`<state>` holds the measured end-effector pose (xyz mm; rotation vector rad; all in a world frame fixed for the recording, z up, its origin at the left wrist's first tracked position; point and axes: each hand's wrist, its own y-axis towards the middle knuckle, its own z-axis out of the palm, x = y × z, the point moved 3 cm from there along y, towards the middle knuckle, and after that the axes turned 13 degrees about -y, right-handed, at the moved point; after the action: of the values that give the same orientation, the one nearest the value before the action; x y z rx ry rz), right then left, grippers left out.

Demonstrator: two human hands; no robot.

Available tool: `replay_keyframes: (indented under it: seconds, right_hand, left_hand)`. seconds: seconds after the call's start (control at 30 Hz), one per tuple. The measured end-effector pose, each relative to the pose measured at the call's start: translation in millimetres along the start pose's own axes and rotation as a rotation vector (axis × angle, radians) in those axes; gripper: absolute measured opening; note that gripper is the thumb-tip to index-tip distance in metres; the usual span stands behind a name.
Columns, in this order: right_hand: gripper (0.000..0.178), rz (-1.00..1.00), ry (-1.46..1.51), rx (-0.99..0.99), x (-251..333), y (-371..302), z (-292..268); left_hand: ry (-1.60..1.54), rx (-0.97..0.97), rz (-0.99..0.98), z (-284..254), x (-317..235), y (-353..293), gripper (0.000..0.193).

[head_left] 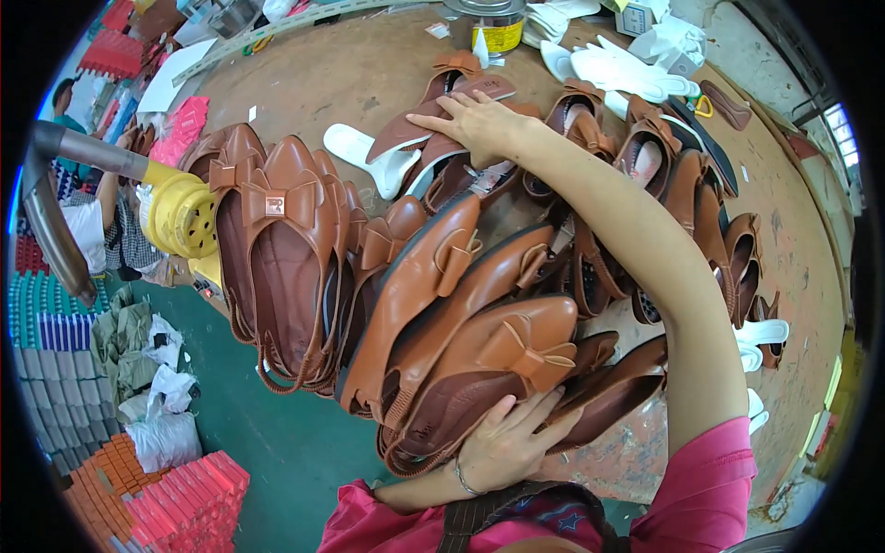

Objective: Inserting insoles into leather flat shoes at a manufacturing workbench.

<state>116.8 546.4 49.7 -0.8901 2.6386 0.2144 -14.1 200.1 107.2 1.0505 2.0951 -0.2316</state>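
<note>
My left hand [502,447], with a bracelet at its wrist, grips the side of a brown slingback shoe [502,359] that has a bow on its toe. Its thumb lies along the shoe's inner edge and the fingers along the outer side. Farther off, my right hand [475,124] is open, its fingers spread over brown insoles [403,136]. A white sole-shaped piece [355,147] pokes out to the left of them. Between my arms, several more brown bow shoes [419,267] lean together in a row. What is under my right palm is hidden.
Shoes [687,189] crowd the table's right side. A round tin [489,23] and white sole pieces [627,69] stand at the back. To the left are a yellow machine part [180,217] on a metal arm and a person [88,226]. Pink bundles [194,502] lie lower left.
</note>
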Motion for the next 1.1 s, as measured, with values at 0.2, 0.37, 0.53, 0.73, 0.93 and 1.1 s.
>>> replay_keyframes:
  seconds: [0.2,0.37,0.53,0.73,0.93,1.1]
  right_hand:
    - [0.103,-0.121,0.129,0.053,0.8,27.0,-8.6]
    - [0.075,-0.043,0.18,0.001,-6.3,23.7,-5.2]
    - [0.048,-0.111,-0.029,-0.164,-22.6,-0.4,-62.4]
    - [0.059,0.149,-0.153,-0.382,-72.8,-105.3,-187.0]
    - [0.069,0.595,-0.091,-0.099,-71.8,-281.0,-257.3]
    - [0.072,0.937,-0.089,0.405,-25.3,-402.1,-216.1]
  left_hand:
    - [-0.047,-0.006,-0.031,-5.9,9.8,-10.8,0.05]
    - [-0.093,0.021,-0.023,-1.9,13.1,-7.5,0.05]
    - [-0.09,-0.063,-0.011,-3.7,11.4,-7.9,0.047]
    - [-0.095,-0.09,0.018,-4.7,5.9,-3.8,0.049]
    - [-0.063,-0.108,0.042,-3.0,5.8,-6.7,0.052]
    - [-0.081,-0.13,0.067,-3.4,3.2,-6.4,0.051]
